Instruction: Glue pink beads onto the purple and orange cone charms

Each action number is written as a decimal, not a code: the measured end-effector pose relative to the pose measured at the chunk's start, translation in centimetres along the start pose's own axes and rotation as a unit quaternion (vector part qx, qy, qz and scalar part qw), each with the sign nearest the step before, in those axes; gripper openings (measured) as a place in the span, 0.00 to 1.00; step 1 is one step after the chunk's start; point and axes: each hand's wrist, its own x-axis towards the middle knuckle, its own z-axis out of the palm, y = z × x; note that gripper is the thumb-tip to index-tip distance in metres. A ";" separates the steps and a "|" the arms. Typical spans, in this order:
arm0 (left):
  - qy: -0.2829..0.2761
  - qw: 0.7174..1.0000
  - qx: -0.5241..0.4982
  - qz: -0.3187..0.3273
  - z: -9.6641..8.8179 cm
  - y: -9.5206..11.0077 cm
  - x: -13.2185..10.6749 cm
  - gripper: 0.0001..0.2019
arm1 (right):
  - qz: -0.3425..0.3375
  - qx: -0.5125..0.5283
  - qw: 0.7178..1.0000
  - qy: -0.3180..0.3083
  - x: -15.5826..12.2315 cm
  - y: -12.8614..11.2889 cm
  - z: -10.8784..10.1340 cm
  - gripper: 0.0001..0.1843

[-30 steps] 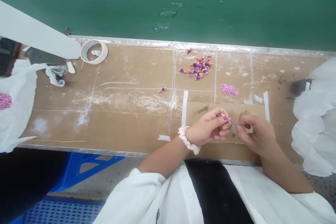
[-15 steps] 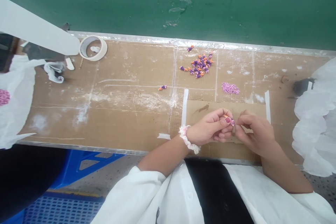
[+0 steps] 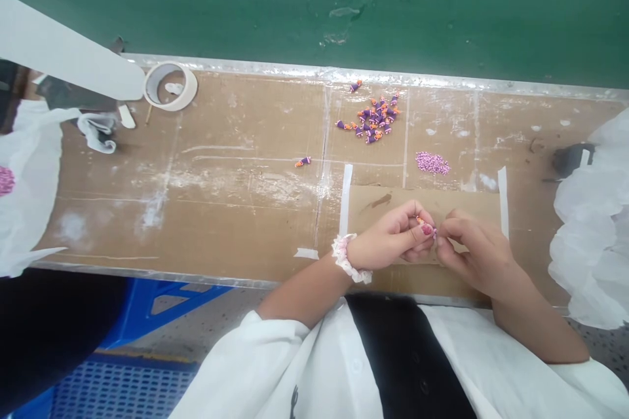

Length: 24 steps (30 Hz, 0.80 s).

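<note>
Orange bead [image 3: 420, 218] pinched between left fingers [image 3: 410, 230], right fingers [image 3: 445, 229] just beside.

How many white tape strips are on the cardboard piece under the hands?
2: one strip along the left edge of the cardboard piece, one along its right edge. More could be hidden under the left hand and right hand.

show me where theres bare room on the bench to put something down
The widest free patch of the cardboard bench top lies between the masking tape roll and the taped cardboard sheet. It is crowded around the purple-and-orange beads, the pink beads, the left hand and the right hand.
</note>
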 end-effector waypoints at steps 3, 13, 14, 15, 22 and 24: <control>-0.001 1.000 0.007 -0.002 -0.2 -0.1 0.0 0.17 | 0.001 0.011 1.000 -0.013 0.1 0.0 -0.1 0.09; 0.006 0.999 0.031 -0.008 0.1 0.3 -0.1 0.16 | 0.035 0.052 0.997 -0.033 0.4 -0.5 -0.6 0.08; 0.020 0.999 0.047 -0.001 0.3 0.4 -0.2 0.15 | 0.041 0.080 0.995 -0.039 0.6 -0.4 -0.8 0.07; 0.039 0.997 0.068 0.007 0.5 0.6 -0.4 0.15 | 0.048 0.106 0.992 -0.039 0.7 0.0 -1.0 0.07; 0.279 0.940 0.185 0.072 -2.0 4.5 1.6 0.07 | 0.116 -0.145 0.981 0.060 0.9 5.6 -0.3 0.06; 0.337 0.918 0.179 0.107 -3.6 6.2 3.3 0.03 | 0.099 -0.167 0.981 0.029 0.9 6.8 0.5 0.07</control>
